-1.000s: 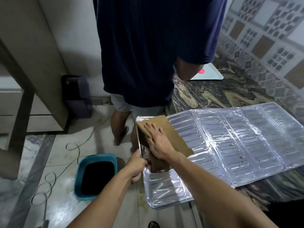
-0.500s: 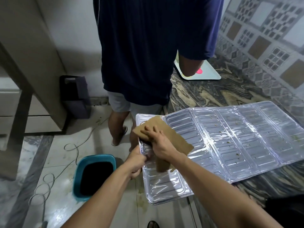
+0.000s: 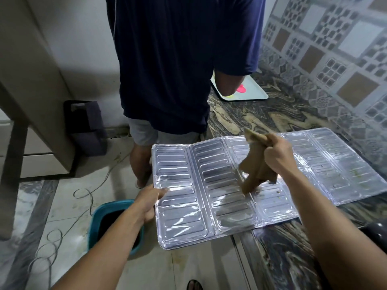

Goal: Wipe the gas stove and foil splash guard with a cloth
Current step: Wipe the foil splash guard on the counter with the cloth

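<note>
Looks like a home kitchen: dark marbled stone counter (image 3: 261, 116) against a wall of patterned tiles (image 3: 335, 49), pale tiled floor (image 3: 69, 197) below, teal basin (image 3: 96, 218) with dark water on it, loose cable (image 3: 83, 195) beside, foil splash guard (image 3: 209, 195) spread over the counter edge.

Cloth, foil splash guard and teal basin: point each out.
cloth (image 3: 256, 171), head view, on its hanging middle fold.
foil splash guard (image 3: 211, 164), head view, on a ribbed panel left of centre.
teal basin (image 3: 96, 214), head view, on its left rim.

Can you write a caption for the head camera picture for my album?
Right hand lifts brown cloth over ribbed silver foil splash guard; left hand steadies its edge.
</note>
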The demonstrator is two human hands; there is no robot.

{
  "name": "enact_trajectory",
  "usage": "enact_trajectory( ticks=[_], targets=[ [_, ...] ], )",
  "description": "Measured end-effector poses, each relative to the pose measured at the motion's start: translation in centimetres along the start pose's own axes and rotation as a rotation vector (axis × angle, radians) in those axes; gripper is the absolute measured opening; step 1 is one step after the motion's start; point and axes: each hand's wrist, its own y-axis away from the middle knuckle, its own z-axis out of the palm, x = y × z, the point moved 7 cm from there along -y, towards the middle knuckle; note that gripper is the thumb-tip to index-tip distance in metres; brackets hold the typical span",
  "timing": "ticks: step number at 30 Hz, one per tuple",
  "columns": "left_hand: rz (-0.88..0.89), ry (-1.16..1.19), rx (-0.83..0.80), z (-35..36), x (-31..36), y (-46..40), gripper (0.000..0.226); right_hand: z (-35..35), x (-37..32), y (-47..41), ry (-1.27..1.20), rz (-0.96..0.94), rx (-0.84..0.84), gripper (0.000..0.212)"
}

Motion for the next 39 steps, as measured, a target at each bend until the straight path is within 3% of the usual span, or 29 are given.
enact_trajectory(
  ticks=[2, 3, 5, 7, 10, 13, 15, 21, 23, 25, 27, 29, 33, 36, 39],
  targets=[
    [-0.009, 0.023, 0.014, -0.3, 0.2, 0.1, 0.013, 0.3, -0.4, 0.8, 0.013, -0.064, 0.006, 0.026],
    [-0.012, 0.021, 0.022, -0.4, 0.1, 0.0, 0.012, 1.9, -0.4, 1.6, -0.005, -0.099, -0.088, 0.022],
    [-0.012, 0.014, 0.048, -0.5, 0.0, -0.2, 0.012, 6.9, -0.1, 4.7, 0.025, -0.141, -0.451, 0.045],
    [-0.032, -0.007, 0.087, -0.9, -0.4, -0.8, 0.019, 11.3, 1.2, 7.8, 0.31, -0.253, -0.681, 0.077],
    [-0.046, -0.03, 0.136, -1.2, -0.9, -1.6, 0.024, 13.2, 2.9, 9.3, 0.588, -0.4, -0.594, 0.098],
    [-0.08, -0.003, 0.164, -1.3, -1.7, -2.5, 0.032, 12.6, 3.6, 8.7, 0.561, -0.383, -0.502, 0.069],
    [-0.121, 0.04, 0.146, -1.3, -2.5, -2.9, 0.035, 12.0, 5.2, 8.3, 0.526, -0.289, -0.459, 0.053],
    [-0.146, 0.011, 0.189, -1.5, -3.8, -3.3, 0.033, 7.5, 10.5, 8.2, 0.512, 0.006, -0.334, 0.055],
    [-0.109, -0.119, 0.326, -1.5, -3.3, -2.4, 0.034, 8.0, 9.4, 9.2, 0.521, -0.065, -0.395, 0.054],
    [-0.073, -0.364, 0.489, -1.8, -2.3, -1.4, 0.065, 9.3, 7.8, 10.5, 0.531, -0.196, -0.442, 0.053],
    [0.047, -0.761, 0.583, -1.1, -0.7, -1.1, 0.087, 9.7, 7.5, 10.9, 0.53, -0.228, -0.426, 0.052],
    [0.264, -0.989, 0.52, 2.4, 1.1, -0.5, 0.084, 9.6, 7.6, 10.8, 0.522, -0.205, -0.403, 0.051],
    [0.601, -1.137, 0.135, 13.4, 2.8, 1.9, 0.057, 9.7, 7.4, 11.2, 0.47, -0.22, -0.424, 0.05],
    [0.653, -1.271, -0.105, 18.6, 1.5, 2.5, 0.066, 9.3, 7.7, 11.6, 0.427, -0.233, -0.418, 0.049],
    [0.632, -1.428, -0.215, 20.8, 0.4, 2.6, 0.074, 8.3, 8.9, 11.3, 0.38, -0.161, -0.371, 0.05]
  ],
)
